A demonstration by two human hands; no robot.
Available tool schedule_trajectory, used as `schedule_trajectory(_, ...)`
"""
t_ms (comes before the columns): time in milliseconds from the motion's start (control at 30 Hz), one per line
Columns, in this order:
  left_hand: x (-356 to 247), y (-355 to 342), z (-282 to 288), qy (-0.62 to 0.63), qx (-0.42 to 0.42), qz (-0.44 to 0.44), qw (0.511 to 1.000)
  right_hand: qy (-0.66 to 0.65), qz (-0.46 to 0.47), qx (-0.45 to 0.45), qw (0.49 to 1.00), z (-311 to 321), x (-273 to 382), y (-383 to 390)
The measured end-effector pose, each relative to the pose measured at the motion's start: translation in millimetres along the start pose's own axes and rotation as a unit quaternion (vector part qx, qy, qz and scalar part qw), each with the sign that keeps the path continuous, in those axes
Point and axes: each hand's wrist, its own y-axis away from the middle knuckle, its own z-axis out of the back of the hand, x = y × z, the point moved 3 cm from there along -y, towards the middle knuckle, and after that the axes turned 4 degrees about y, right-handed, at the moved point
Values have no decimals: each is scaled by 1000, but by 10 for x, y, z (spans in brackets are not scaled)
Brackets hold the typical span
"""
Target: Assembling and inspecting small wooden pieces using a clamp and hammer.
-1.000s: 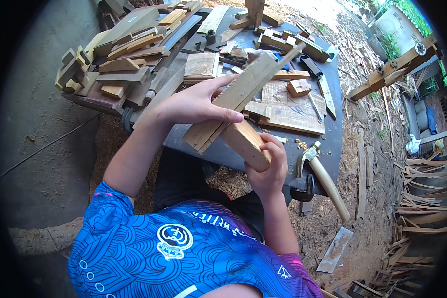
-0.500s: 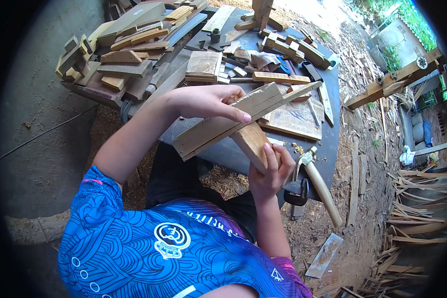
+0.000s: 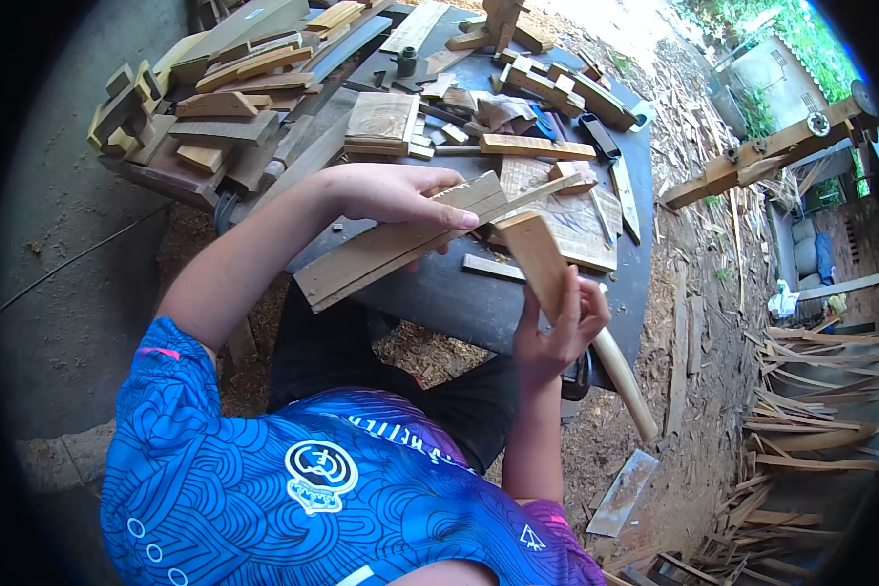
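My left hand (image 3: 410, 198) is closed around a long pale wooden piece (image 3: 376, 256) with a groove along its length; the thumb lies on its top face. A thin pointed end reaches to the right, over the bench. In my right hand (image 3: 562, 330) a shorter wooden block (image 3: 535, 252) is gripped by its lower end, its upper end leaning left toward the long piece. A small gap shows between the two pieces. Just behind my right hand lies a hammer, its wooden handle (image 3: 625, 384) showing and its head mostly hidden.
The dark bench (image 3: 430, 303) carries a wide board (image 3: 596, 239), a thin strip (image 3: 493, 267), a square block (image 3: 381, 122) and a wooden plane (image 3: 591, 96). Stacked offcuts (image 3: 230, 103) fill the left. Beyond the right edge stand a wooden beam (image 3: 723, 179) and piled slats (image 3: 811, 430).
The block in my right hand has come away from the long piece, moving right and turning more upright. My left hand still holds the long piece. The whole view has shifted slightly.
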Motion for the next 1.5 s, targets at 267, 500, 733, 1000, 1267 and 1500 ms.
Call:
schedule_trajectory(267,-70,-97,15,-16,21,21,999,-25,3,54,998,33,-58,-80)
schedule_trajectory(500,-138,-162,50,-48,10,18,999,-87,-21,65,994,-24,134,17)
schedule_trajectory(733,-231,-347,134,-224,-96,-25,970,-141,-9,100,985,-61,319,144)
schedule_trajectory(1000,-394,-448,11,-239,-81,-20,968,-144,-12,113,983,-143,507,311)
schedule_trajectory(1267,-319,-410,-8,-167,-63,-49,983,-157,-45,111,980,-185,605,282)
schedule_trajectory(1500,-288,-335,53,-238,-32,-48,970,-117,-59,85,988,-125,452,153)
